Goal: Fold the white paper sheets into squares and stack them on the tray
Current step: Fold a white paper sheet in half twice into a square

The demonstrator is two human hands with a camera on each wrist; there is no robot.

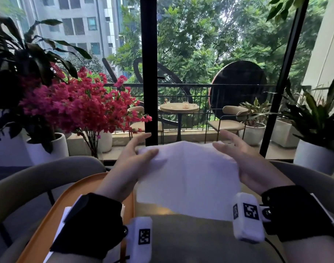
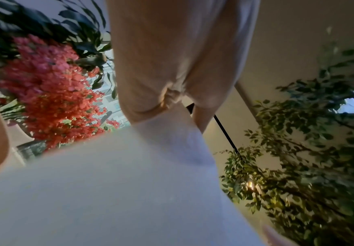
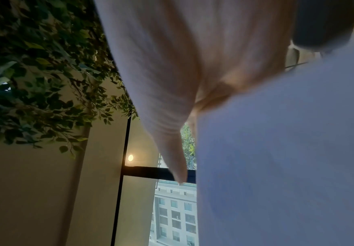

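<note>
A white paper sheet hangs in the air in front of me, held up by its two top corners. My left hand pinches the top left corner, thumb on the near face and the other fingers stretched out behind. My right hand pinches the top right corner the same way. The sheet shows faint fold creases and its lower edge hangs free above the table. In the left wrist view the sheet fills the lower half below my left hand; in the right wrist view the sheet covers the right side.
An orange tray lies at the lower left under my left wrist, with white paper on it. A grey curved chair back rings the table. Pink flowers and potted plants stand by the glass wall ahead.
</note>
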